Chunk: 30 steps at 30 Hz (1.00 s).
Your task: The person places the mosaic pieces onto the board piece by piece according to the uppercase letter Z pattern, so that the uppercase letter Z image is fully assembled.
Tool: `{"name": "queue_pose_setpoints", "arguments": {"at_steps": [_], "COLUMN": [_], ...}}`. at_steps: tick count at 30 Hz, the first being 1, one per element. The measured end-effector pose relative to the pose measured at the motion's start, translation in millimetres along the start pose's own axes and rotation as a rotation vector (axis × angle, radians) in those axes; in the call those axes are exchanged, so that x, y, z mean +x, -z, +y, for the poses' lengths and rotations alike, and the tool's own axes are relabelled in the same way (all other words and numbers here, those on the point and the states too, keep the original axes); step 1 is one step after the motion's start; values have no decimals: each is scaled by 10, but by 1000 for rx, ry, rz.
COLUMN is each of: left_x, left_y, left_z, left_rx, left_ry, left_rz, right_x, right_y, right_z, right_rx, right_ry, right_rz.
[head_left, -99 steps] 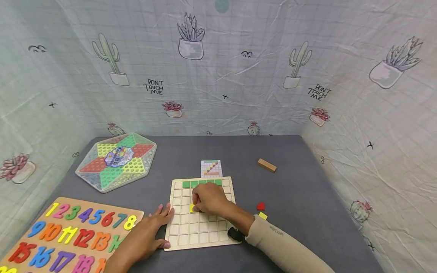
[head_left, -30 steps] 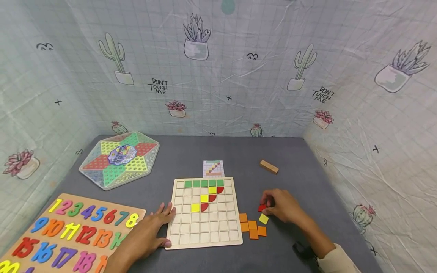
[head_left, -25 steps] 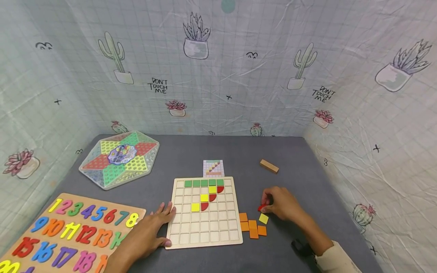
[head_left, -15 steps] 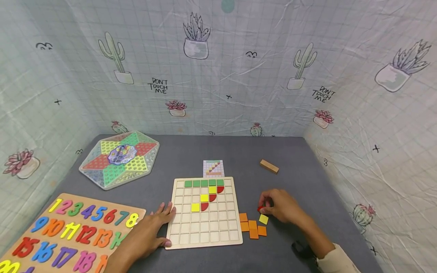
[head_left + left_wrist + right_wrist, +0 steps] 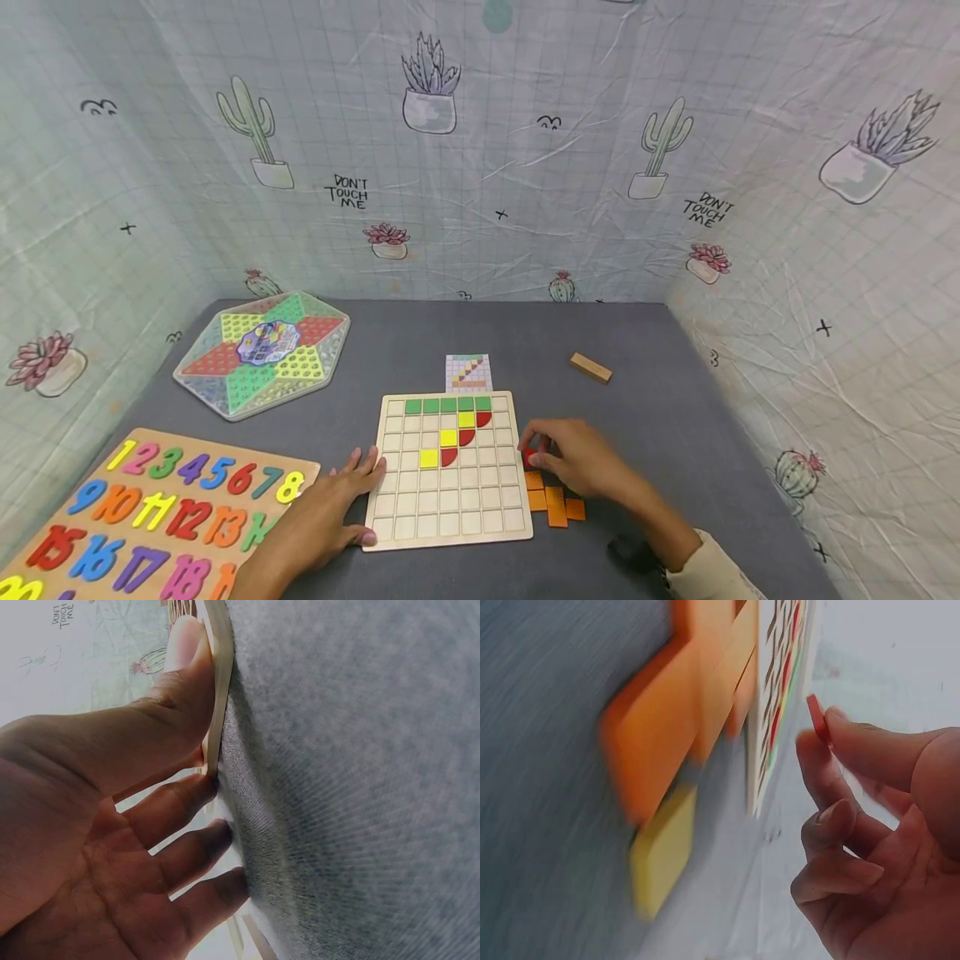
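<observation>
My right hand (image 5: pixel 581 458), just off the right edge of the wooden grid board (image 5: pixel 438 525), pinches a small red tile (image 5: pixel 819 720) between thumb and fingertip. Green tiles (image 5: pixel 448 406) line the board's top row. Below them, three yellow squares (image 5: pixel 448 438), each with a red rounded tile (image 5: pixel 466 437) on its right, step down to the left. At the board's left edge rests my left hand (image 5: pixel 322 517), its fingers spread and thumb on the rim. Several orange tiles (image 5: pixel 555 504) lie right of the board, and a loose yellow tile (image 5: pixel 664 851) shows in the right wrist view.
A small printed pattern card (image 5: pixel 467 372) lies behind the board. The wooden block (image 5: pixel 591 367) is at back right. At left are a number puzzle board (image 5: pixel 168 525) and a star-patterned hexagonal game board (image 5: pixel 262 354). Printed cloth walls surround the grey table.
Over the last second, my right hand has picked up the red tile from beside the loose yellow one and carried it left towards the board. My left hand has stayed at the board's edge.
</observation>
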<state>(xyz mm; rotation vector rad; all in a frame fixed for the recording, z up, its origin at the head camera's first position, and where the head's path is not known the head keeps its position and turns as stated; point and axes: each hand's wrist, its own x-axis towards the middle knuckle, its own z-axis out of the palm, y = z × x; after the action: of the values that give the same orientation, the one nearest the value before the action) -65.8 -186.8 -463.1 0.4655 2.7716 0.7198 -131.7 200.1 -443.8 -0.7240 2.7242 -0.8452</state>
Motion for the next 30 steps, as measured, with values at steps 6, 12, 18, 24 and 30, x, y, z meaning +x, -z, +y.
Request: {"name": "queue_pose_setpoints", "arguments": {"at_steps": [6, 12, 18, 24, 30], "left_x": [-3, 5, 20, 20, 12], "left_y": [-5, -8, -7, -9, -6], "left_z": [-2, -6, -7, -11, -10], "left_rx": [2, -6, -3, -1, 2], "left_ry": [0, 9, 19, 13, 3], "left_rz": [11, -3, -16, -8, 0], "right_x": [173, 369, 528, 668, 748], "right_y": [-170, -353, -514, -646, -740], "right_z": [-292, -576, -802, -922, -959], "right_rx": [33, 64, 64, 6, -50], "right_ry": [-11, 12, -5, -49, -56], "right_rz": [9, 21, 37, 48, 21]}}
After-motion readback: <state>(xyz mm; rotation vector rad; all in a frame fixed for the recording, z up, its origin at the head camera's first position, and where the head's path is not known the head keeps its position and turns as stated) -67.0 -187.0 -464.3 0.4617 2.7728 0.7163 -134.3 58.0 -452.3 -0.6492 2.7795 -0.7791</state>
